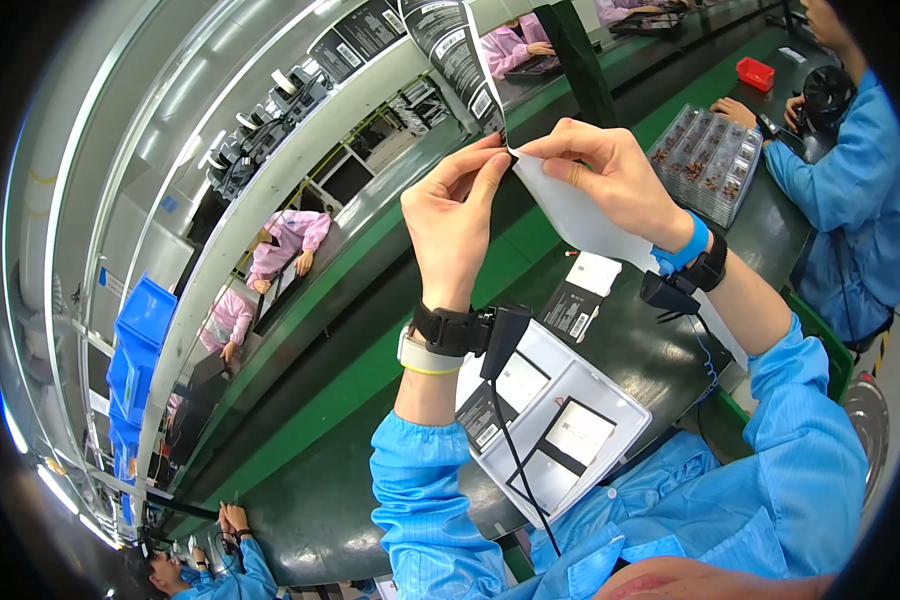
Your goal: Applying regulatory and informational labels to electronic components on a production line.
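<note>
I hold a sheet of black printed labels up in front of me, its white backing paper hanging down on the right. My left hand is closed, thumb and fingers pinching at the sheet's edge. Close beside it, my right hand pinches the white backing near the same corner. Fingertips hide the exact spot where the label and backing meet. Below my hands, a flat white pack with a black printed label lies on the dark green bench. A white tray nearer me holds several similar flat pieces.
Stacked clear trays of small parts stand at the right, near a co-worker in blue. A red bin sits beyond. Blue bins hang at left. A cable runs down from my left wrist.
</note>
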`<state>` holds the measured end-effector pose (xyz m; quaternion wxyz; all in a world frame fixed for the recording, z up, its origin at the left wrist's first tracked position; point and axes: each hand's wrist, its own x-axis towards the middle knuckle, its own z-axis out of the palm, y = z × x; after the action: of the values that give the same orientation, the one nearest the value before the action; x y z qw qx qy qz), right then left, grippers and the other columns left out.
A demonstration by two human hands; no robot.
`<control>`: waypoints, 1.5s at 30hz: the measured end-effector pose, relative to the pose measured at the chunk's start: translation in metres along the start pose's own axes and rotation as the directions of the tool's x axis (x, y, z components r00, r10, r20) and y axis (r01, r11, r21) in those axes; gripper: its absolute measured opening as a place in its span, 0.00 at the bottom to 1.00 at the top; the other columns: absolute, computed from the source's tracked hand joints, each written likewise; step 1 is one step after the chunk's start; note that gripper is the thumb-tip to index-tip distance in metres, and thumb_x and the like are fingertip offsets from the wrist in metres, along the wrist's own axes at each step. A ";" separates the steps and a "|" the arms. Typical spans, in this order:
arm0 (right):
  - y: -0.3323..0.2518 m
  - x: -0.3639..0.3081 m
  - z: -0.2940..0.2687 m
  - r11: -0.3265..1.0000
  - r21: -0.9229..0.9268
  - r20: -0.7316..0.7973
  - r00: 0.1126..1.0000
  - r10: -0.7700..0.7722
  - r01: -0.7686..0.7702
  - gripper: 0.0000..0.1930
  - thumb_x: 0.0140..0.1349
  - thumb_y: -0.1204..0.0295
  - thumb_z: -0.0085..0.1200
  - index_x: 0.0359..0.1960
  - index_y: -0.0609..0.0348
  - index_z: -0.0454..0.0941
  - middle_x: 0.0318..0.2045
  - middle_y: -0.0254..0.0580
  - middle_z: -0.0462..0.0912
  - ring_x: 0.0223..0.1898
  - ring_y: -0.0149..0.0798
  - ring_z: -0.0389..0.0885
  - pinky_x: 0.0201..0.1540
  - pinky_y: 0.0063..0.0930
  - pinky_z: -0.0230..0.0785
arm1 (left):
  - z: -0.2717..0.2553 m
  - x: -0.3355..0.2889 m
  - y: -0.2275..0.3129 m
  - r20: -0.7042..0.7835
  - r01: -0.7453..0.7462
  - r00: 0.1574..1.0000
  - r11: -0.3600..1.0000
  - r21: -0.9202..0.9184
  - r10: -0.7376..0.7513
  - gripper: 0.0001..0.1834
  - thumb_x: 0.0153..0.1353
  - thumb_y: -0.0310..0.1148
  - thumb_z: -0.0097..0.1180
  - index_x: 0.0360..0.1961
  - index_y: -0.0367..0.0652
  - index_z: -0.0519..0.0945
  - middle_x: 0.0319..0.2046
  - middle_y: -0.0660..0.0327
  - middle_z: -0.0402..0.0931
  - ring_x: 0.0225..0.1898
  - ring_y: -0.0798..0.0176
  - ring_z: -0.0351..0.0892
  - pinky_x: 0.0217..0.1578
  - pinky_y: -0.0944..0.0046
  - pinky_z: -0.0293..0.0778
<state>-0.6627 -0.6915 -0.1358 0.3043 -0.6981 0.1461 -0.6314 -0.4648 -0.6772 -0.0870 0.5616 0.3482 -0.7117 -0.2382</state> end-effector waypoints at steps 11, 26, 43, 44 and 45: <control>0.004 0.008 0.002 0.997 -0.050 -0.067 0.996 -0.066 0.062 0.10 0.67 0.78 0.61 0.48 0.62 0.88 0.41 0.35 0.88 0.43 0.27 0.83 0.51 0.25 0.76 | 0.006 0.001 -0.003 0.032 -0.266 0.963 0.930 0.253 0.267 0.11 0.66 0.28 0.68 0.47 0.33 0.89 0.53 0.52 0.87 0.49 0.65 0.87 0.55 0.66 0.80; 0.002 -0.007 -0.023 0.895 -0.447 -0.177 0.978 -0.109 0.019 0.09 0.63 0.79 0.61 0.43 0.63 0.88 0.37 0.42 0.90 0.39 0.33 0.86 0.50 0.29 0.76 | -0.052 0.006 -0.035 -0.410 -0.095 0.900 0.985 0.143 0.147 0.12 0.73 0.32 0.62 0.51 0.35 0.87 0.43 0.61 0.88 0.43 0.71 0.84 0.46 0.70 0.78; 0.001 -0.108 0.061 0.640 0.190 0.494 0.636 0.593 -0.744 0.17 0.76 0.65 0.56 0.57 0.67 0.81 0.47 0.40 0.87 0.47 0.28 0.82 0.52 0.26 0.76 | -0.081 -0.122 0.000 0.244 -0.411 0.911 0.759 0.505 0.332 0.30 0.48 0.40 0.76 0.52 0.38 0.85 0.54 0.53 0.83 0.50 0.56 0.85 0.43 0.61 0.83; 0.002 -0.110 0.066 0.635 0.189 0.505 0.629 0.591 -0.749 0.17 0.76 0.65 0.56 0.57 0.67 0.81 0.47 0.40 0.87 0.47 0.28 0.82 0.52 0.26 0.76 | -0.084 -0.125 -0.001 0.250 -0.408 0.913 0.761 0.504 0.323 0.31 0.47 0.40 0.76 0.53 0.38 0.84 0.54 0.53 0.83 0.50 0.56 0.84 0.43 0.62 0.83; 0.006 -0.114 0.071 0.622 0.217 0.501 0.633 0.590 -0.752 0.15 0.75 0.67 0.58 0.54 0.67 0.82 0.45 0.39 0.86 0.45 0.28 0.82 0.50 0.25 0.76 | -0.088 -0.130 -0.002 0.243 -0.397 0.918 0.762 0.511 0.315 0.31 0.47 0.40 0.76 0.53 0.38 0.84 0.54 0.53 0.83 0.50 0.56 0.84 0.43 0.62 0.83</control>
<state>-0.6105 -0.6122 -0.2307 0.6823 -0.6176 0.2044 -0.3337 -0.3635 -0.5748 -0.1479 0.4203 0.3351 -0.8409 0.0637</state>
